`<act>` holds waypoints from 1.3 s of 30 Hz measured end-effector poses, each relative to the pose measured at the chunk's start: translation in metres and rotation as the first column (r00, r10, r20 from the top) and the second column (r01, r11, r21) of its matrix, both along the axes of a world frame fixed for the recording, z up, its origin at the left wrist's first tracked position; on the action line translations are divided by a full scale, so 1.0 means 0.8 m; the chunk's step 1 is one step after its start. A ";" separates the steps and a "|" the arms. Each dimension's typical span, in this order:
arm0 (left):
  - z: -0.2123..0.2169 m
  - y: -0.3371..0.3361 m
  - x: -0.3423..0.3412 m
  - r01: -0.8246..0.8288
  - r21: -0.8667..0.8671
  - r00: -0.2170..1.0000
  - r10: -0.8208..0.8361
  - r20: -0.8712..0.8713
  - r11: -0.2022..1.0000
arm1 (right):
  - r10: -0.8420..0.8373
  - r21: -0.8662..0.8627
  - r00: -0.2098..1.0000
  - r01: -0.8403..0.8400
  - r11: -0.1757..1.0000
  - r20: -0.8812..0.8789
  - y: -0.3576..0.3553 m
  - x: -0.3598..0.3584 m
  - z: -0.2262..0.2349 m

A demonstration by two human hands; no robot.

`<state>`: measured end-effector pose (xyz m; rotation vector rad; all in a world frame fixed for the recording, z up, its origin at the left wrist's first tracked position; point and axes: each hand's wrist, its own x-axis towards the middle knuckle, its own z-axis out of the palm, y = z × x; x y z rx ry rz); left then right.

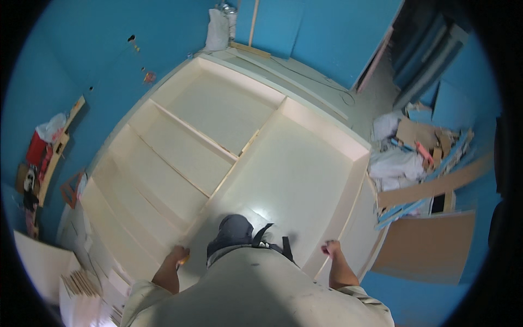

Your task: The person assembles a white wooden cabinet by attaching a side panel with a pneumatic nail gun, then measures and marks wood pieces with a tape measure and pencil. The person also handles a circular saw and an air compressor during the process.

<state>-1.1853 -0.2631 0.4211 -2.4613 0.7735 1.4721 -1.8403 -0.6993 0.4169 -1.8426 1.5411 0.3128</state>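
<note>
1 apparent scrap heap [418, 143] sits beside the pale frame [239, 83].

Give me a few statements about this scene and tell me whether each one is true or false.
1. The large pale frame has dividers inside it. True.
2. The left hand holds a small orange-yellow thing. True.
3. Both hands are clasped together. False: the right hand is well apart from the left, across the body.
4. The room is painted red. False: the walls are blue.
5. A white sack stands beyond the frame. True.
6. Scrap is piled only on the person's left. False: a scrap heap lies on the right.
</note>
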 end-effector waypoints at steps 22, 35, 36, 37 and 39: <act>0.269 -0.896 0.105 -0.182 -0.845 0.946 -0.144 -0.290 0.503 | -0.016 0.370 0.674 -0.386 0.845 0.739 -0.535 0.719 0.263; 0.078 -0.836 0.177 -0.061 -0.539 0.954 0.207 0.215 0.840 | 0.003 0.438 0.624 -0.552 0.710 0.781 -0.995 0.996 0.146; 0.110 -0.848 0.176 -0.098 -0.411 0.973 0.174 0.153 0.907 | -0.401 0.649 0.635 -0.212 0.731 0.660 -1.045 0.994 0.139; 0.143 -0.848 0.168 -0.397 -0.342 0.889 0.450 0.089 0.852 | -0.530 0.690 0.521 -0.169 0.704 0.669 -1.086 1.002 0.142; 0.167 -0.823 0.158 -0.467 -0.256 0.870 0.492 0.037 0.846 | -0.694 0.744 0.352 -0.011 0.668 0.629 -1.135 1.029 0.152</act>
